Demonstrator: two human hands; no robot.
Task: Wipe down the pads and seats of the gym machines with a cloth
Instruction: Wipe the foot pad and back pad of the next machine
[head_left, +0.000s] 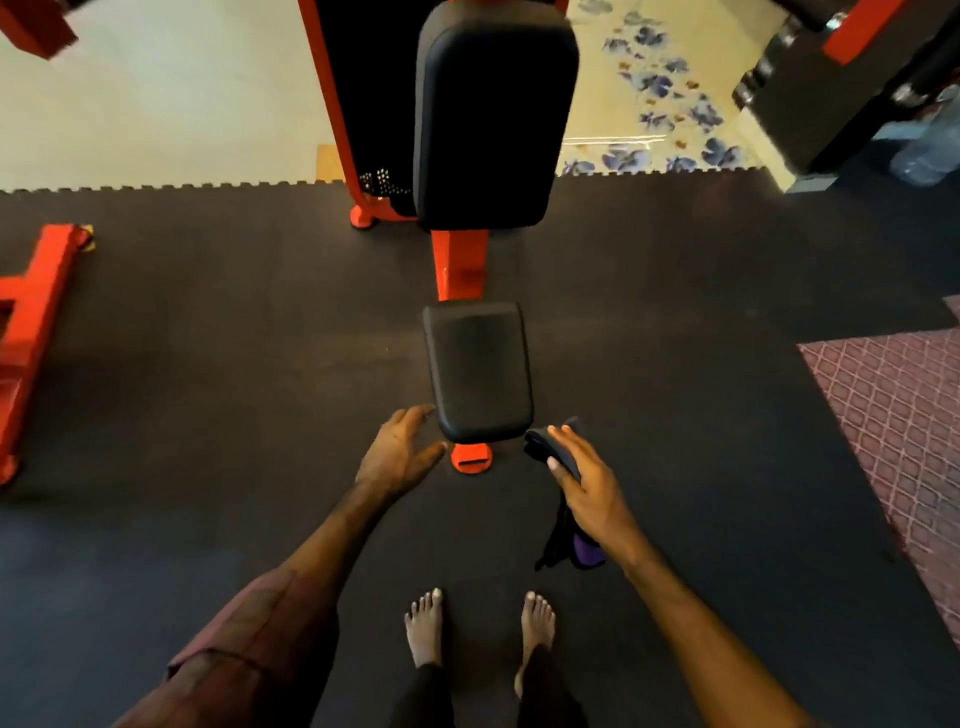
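A black padded seat (478, 369) on an orange machine frame (461, 262) stands straight ahead, with a tall black back pad (493, 119) behind it. My left hand (397, 452) hovers with fingers spread at the seat's near left corner, holding nothing. My right hand (584, 478) is just right of the seat's near edge and grips a dark cloth (550, 449). The cloth sticks out past my fingertips and hangs below my wrist, where a purple part shows.
Dark rubber mats (234, 389) cover the floor. Another orange machine base (36, 312) lies at the left. A patterned red rug (904, 415) is at the right, and black equipment with a plastic bottle (930, 140) at the upper right. My bare feet (426, 623) stand below.
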